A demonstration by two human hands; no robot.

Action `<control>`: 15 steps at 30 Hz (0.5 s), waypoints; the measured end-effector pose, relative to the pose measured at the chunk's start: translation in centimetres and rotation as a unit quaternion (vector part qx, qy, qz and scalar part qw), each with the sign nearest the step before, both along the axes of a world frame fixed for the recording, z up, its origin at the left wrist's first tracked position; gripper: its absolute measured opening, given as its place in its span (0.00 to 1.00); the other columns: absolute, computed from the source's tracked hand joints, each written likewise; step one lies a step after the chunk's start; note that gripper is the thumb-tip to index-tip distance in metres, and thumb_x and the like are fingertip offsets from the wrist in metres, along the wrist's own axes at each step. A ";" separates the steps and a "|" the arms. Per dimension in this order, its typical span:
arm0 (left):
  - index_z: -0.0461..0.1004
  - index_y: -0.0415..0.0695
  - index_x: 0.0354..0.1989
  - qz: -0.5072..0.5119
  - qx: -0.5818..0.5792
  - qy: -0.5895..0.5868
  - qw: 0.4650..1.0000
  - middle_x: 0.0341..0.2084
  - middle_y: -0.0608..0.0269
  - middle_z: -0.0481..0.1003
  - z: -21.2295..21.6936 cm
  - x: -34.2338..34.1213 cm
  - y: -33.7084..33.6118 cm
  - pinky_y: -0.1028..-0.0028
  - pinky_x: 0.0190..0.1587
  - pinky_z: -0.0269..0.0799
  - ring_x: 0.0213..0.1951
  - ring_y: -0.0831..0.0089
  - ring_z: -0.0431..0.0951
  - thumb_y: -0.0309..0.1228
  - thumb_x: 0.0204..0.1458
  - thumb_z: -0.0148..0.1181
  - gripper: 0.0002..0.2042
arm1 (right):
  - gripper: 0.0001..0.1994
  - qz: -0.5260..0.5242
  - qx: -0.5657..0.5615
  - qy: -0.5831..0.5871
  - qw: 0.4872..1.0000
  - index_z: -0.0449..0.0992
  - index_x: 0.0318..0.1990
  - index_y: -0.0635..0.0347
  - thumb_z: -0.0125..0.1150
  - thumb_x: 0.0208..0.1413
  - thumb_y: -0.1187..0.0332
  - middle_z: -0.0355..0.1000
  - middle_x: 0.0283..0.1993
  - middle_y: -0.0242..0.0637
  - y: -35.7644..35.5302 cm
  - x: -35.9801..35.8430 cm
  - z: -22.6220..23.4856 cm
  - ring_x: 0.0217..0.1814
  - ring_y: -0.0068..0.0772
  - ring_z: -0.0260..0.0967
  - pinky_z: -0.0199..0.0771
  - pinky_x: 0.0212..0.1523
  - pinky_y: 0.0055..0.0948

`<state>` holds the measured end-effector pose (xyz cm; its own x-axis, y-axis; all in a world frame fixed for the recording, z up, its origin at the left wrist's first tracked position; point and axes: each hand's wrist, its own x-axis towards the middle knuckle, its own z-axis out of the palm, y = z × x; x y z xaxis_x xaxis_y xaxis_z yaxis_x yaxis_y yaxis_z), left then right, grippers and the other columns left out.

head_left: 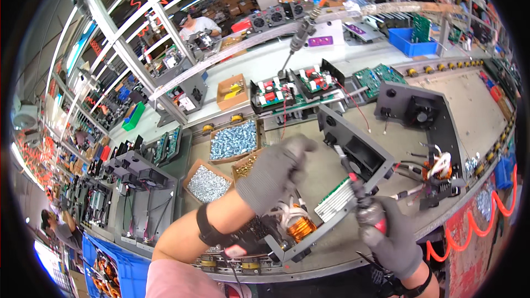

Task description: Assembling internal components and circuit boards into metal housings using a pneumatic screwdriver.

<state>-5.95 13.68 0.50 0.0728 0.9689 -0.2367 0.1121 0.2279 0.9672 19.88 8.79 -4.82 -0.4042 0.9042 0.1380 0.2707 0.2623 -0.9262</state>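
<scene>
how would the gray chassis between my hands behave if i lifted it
Probably stiff: the gray chassis has angular, metal-looking walls. It may feel heavier toward the wound copper coil. The thin, curving white wires beside the coil would likely flop.

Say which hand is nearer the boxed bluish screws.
Left. The left hand is right of the bluish screws, toward the person; the right hand, gripping a power tool, is farther right.

Single view: wide fisheye on person's head, looking down and ahead across bench point(475, 98); left hand point(281, 168) and right hand point(395, 240) close, co-worker point(201, 25) far, edges bending toward rim.
</scene>
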 end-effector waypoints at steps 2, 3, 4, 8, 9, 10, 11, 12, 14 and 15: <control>0.71 0.40 0.48 0.048 0.007 0.042 0.998 0.18 0.75 0.59 -2.4 -4.8 3.1 0.83 0.19 0.53 0.19 0.85 0.57 0.41 0.64 0.43 0.17 | 0.30 -0.041 -0.013 0.048 0.998 0.65 0.50 0.67 0.60 0.51 0.48 0.69 0.31 0.37 0.3 0.4 -0.3 0.32 0.29 0.69 0.68 0.33 0.28; 0.71 0.41 0.47 0.070 -0.032 0.068 0.995 0.17 0.75 0.58 -3.4 -7.3 4.8 0.83 0.18 0.51 0.18 0.85 0.56 0.41 0.64 0.44 0.17 | 0.30 -0.066 -0.043 0.095 0.992 0.66 0.47 0.67 0.61 0.50 0.47 0.65 0.28 0.32 0.4 0.4 -0.5 0.28 0.21 0.64 0.65 0.29 0.23; 0.72 0.41 0.45 0.089 -0.073 0.091 0.989 0.17 0.75 0.58 -4.7 -9.3 6.8 0.83 0.17 0.50 0.18 0.85 0.55 0.41 0.63 0.45 0.16 | 0.31 -0.073 -0.028 0.078 0.994 0.65 0.46 0.67 0.59 0.50 0.44 0.64 0.27 0.30 0.8 1.0 -1.1 0.26 0.18 0.63 0.64 0.27 0.21; 0.71 0.43 0.38 0.184 -0.199 -0.145 0.952 0.15 0.77 0.55 -8.5 -12.1 11.7 0.84 0.16 0.48 0.15 0.86 0.52 0.49 0.60 0.48 0.19 | 0.34 -0.104 -0.037 0.078 0.991 0.65 0.46 0.66 0.58 0.49 0.40 0.64 0.28 0.30 2.0 1.1 -0.9 0.27 0.18 0.62 0.63 0.28 0.20; 0.71 0.43 0.38 0.175 -0.196 -0.149 0.953 0.15 0.77 0.55 -9.0 -11.3 12.9 0.84 0.16 0.48 0.15 0.86 0.52 0.49 0.60 0.48 0.19 | 0.34 -0.123 -0.035 0.072 0.989 0.65 0.46 0.66 0.58 0.49 0.39 0.64 0.28 0.30 1.9 1.3 -0.6 0.27 0.18 0.61 0.63 0.28 0.20; 0.71 0.44 0.37 0.199 -0.169 -0.184 0.948 0.15 0.77 0.55 -9.6 -10.9 13.7 0.84 0.16 0.47 0.15 0.85 0.51 0.51 0.60 0.48 0.20 | 0.35 -0.133 -0.035 0.073 0.988 0.65 0.46 0.66 0.59 0.48 0.39 0.64 0.29 0.30 2.1 1.6 -0.7 0.27 0.18 0.61 0.63 0.28 0.20; 0.71 0.45 0.36 0.223 -0.144 -0.219 0.939 0.15 0.77 0.54 -10.3 -10.8 14.5 0.84 0.15 0.46 0.15 0.85 0.51 0.52 0.59 0.48 0.21 | 0.35 -0.128 -0.033 0.073 0.988 0.65 0.46 0.66 0.59 0.48 0.39 0.64 0.29 0.30 2.4 1.8 -0.9 0.27 0.18 0.61 0.63 0.28 0.20; 0.69 0.48 0.32 0.259 -0.138 -0.240 0.926 0.16 0.76 0.56 -10.8 -10.8 15.2 0.84 0.15 0.45 0.15 0.85 0.52 0.49 0.60 0.49 0.17 | 0.32 -0.111 -0.010 0.048 0.993 0.64 0.51 0.66 0.59 0.51 0.46 0.66 0.37 0.36 2.6 2.2 -0.8 0.35 0.26 0.64 0.65 0.37 0.24; 0.68 0.49 0.31 0.299 -0.102 -0.214 0.924 0.16 0.76 0.56 -11.2 -10.4 16.1 0.84 0.14 0.45 0.15 0.85 0.52 0.47 0.60 0.49 0.15 | 0.27 -0.096 -0.001 0.035 0.995 0.63 0.55 0.69 0.57 0.55 0.57 0.66 0.45 0.37 2.8 2.4 -0.7 0.44 0.28 0.62 0.63 0.48 0.26; 0.67 0.50 0.29 0.339 -0.063 -0.187 0.920 0.16 0.76 0.57 -11.2 -10.2 16.5 0.84 0.14 0.44 0.15 0.84 0.52 0.45 0.60 0.50 0.13 | 0.27 -0.097 -0.002 0.036 0.995 0.63 0.55 0.69 0.57 0.55 0.57 0.66 0.45 0.37 3.0 2.5 -0.6 0.44 0.28 0.62 0.63 0.48 0.26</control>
<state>-16.13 30.16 -10.73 -0.4385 0.7886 -0.4311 -0.4320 0.2356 0.8706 22.43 11.83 -5.46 -0.2121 0.9648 0.1558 0.2492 0.2075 -0.9460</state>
